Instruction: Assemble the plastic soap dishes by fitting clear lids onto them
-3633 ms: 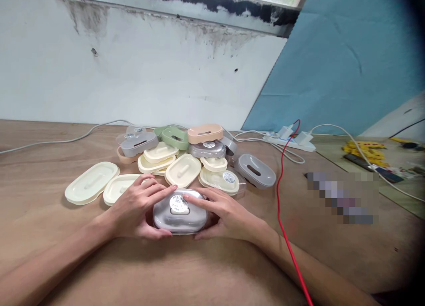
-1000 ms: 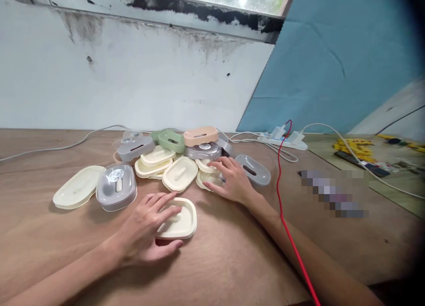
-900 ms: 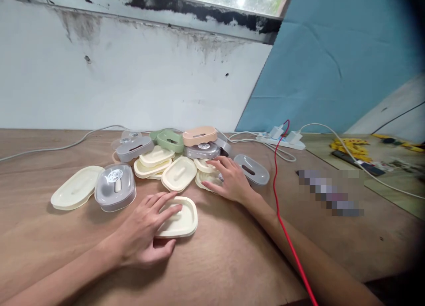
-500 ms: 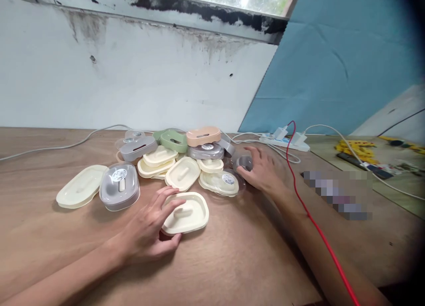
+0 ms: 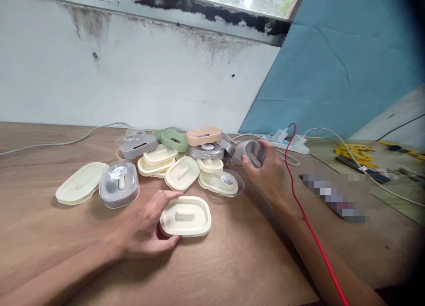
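Observation:
My left hand [image 5: 149, 228] grips the left end of a cream oval plastic tray [image 5: 195, 230], thumb at the near edge and fingers at the far one. The tray lies on the table, its raised bar facing up. Further right, my right hand [image 5: 270, 173] pinches a grey oval plastic cover [image 5: 254, 154] with a slot, tilted up off the table. Left of my left hand sits a grey box with a clear lid [image 5: 118, 184], and beside it another cream tray [image 5: 81, 183]. Beyond my hands, a loose cream tray [image 5: 182, 173] rests against a pile of similar pieces.
Green [image 5: 174, 140] and peach [image 5: 203, 135] covers top the pile near the wall. A red cable [image 5: 308, 217] runs past my right forearm from a white power strip [image 5: 295, 146]. A pixelated object [image 5: 334, 197] lies at right, with yellow items [image 5: 353, 150] beyond.
My right hand has taken hold of the grey cover and raised and tilted it. The cream tray under my left hand has turned slightly and lies a little nearer to me.

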`<state>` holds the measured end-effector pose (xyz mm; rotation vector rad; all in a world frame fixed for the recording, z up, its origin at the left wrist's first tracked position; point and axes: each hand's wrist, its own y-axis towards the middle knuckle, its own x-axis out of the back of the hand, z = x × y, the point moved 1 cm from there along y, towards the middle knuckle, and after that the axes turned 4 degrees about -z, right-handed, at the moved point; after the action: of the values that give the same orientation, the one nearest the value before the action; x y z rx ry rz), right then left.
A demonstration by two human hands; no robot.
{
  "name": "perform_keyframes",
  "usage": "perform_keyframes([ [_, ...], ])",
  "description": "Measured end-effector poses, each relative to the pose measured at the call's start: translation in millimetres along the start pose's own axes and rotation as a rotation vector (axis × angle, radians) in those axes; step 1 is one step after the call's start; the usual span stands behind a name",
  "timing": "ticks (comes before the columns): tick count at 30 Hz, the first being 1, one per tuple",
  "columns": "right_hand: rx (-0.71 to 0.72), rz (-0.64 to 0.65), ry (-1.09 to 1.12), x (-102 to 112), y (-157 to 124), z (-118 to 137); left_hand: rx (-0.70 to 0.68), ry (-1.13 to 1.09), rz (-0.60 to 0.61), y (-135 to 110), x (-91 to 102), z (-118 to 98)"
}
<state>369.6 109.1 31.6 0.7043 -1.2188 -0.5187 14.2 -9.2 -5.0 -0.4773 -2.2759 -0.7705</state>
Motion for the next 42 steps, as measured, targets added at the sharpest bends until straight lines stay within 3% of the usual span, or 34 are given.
perform_keyframes([
  [3,0.225,-0.085,0.300,9.5,-11.6,34.6,0.022,-0.051,-0.009,-2.1,-2.6,3.8],
  [6,0.576,0.000,0.562,12.7,-35.6,80.8,0.015,-0.105,-0.025,-2.4,-4.4,6.3],
  [9,0.745,0.159,0.736,13.5,-59.2,117.7,0.036,-0.122,-0.051,-1.9,-5.2,8.5],
  [14,0.683,0.249,0.822,15.4,-74.2,131.8,0.061,-0.191,-0.079,-1.2,-7.0,12.9],
  [20,0.630,0.314,0.839,12.2,-66.9,115.8,-0.030,-0.115,0.005,0.3,-3.5,12.2],
  [28,0.653,0.501,0.858,-2.5,-54.9,96.6,0.050,-0.057,0.004,2.5,3.7,5.3],
  [42,0.642,0.489,0.897,-2.7,-60.2,103.3,0.023,0.043,-0.021,-0.1,2.3,5.2],
])
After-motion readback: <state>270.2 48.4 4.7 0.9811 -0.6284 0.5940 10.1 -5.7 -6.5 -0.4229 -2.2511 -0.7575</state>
